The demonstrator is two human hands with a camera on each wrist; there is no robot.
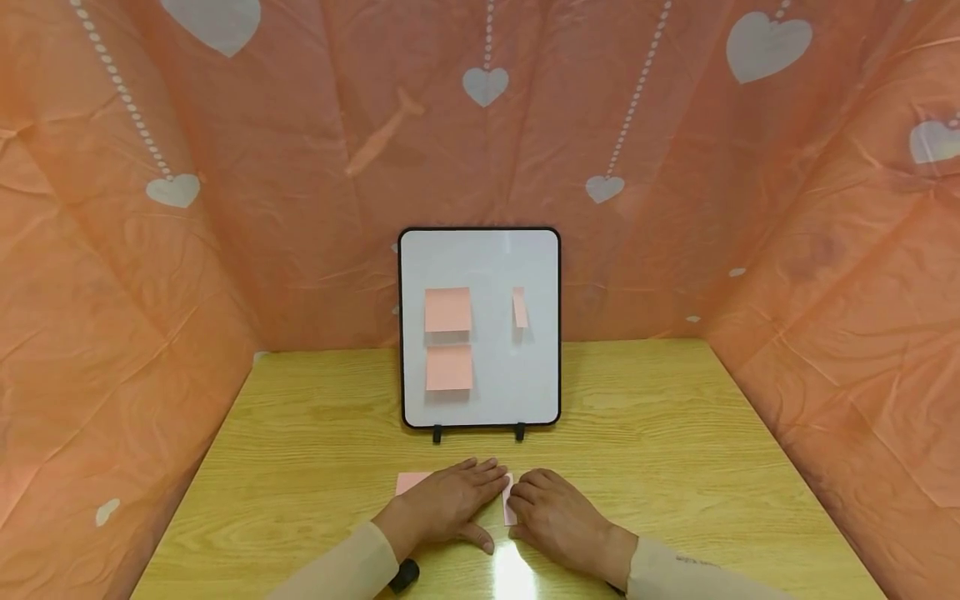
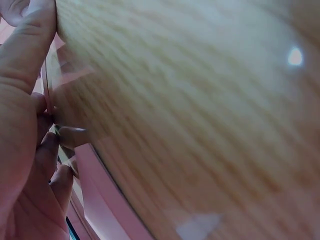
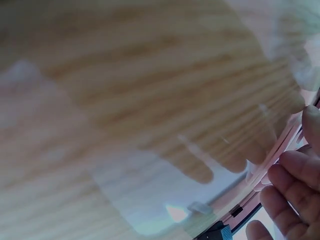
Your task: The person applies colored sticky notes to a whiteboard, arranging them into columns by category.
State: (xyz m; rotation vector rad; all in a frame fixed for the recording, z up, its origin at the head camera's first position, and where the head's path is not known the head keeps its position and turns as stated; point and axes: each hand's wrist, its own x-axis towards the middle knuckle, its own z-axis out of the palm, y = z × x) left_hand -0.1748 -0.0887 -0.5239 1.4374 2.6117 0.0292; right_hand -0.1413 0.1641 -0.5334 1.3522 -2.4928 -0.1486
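Observation:
My left hand point(image 1: 453, 504) lies palm down with its fingers nearly straight, resting at the left edge of a narrow pink sticky note point(image 1: 508, 500). On that note's right side, my right hand point(image 1: 558, 517) has its fingers curled and seems to pinch it; the fingertips are partly hidden. A pink pad point(image 1: 411, 481) shows from under the left hand, mostly covered. In the left wrist view the pink pad point(image 2: 107, 197) lies on the wood beyond the fingers. The right wrist view shows the right hand point(image 3: 292, 185) with bent fingers, thumb near a pink edge.
A whiteboard point(image 1: 491, 250) with a black frame stands behind the hands on small black feet point(image 1: 520, 432). Two square pink sticky notes point(image 1: 447, 310) hang on its left half, and a narrow pink strip point(image 1: 520, 308) on its right. Orange cloth point(image 1: 300, 250) surrounds the wooden table point(image 1: 652, 433).

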